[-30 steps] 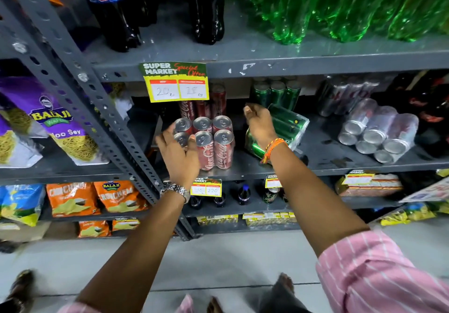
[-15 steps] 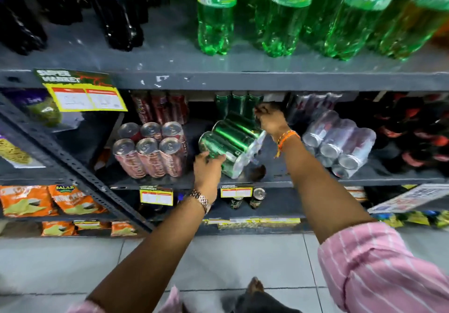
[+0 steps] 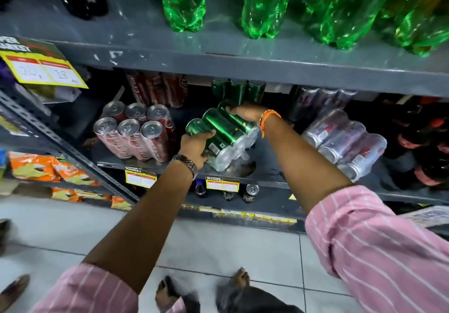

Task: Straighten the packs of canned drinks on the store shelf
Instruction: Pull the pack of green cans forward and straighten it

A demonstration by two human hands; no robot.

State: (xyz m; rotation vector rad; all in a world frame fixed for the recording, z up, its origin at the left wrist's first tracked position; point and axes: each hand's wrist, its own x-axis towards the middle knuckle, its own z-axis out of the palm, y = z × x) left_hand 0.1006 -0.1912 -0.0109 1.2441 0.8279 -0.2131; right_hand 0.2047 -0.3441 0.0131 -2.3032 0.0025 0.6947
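Green pack: I see the shrink-wrapped pack of green cans on the middle shelf, tilted, its can ends pointing down toward the shelf's front edge and its far end raised toward the back.
Left hand: my left hand grips the near left side of the green pack, thumb lying over the top of the leftmost can, the other fingers wrapped under the wrap. A metal watch sits on that wrist.
Right hand: my right hand clasps the far upper end of the same pack, fingers curled over the can tops. An orange thread band circles the wrist.
Pack against the grip: the pack lies between the two hands, the left low and near, the right high and farther back.
Red pack: the pack of red cans stands just left of the green pack, upright and leaning slightly, apart from both hands.
Silver pack: the pack of silver cans lies on its side to the right, behind my right forearm, untouched.
Behind: loose green cans stand upright at the back of the shelf, just beyond the right hand.
Above: green bottles stand on the upper shelf.
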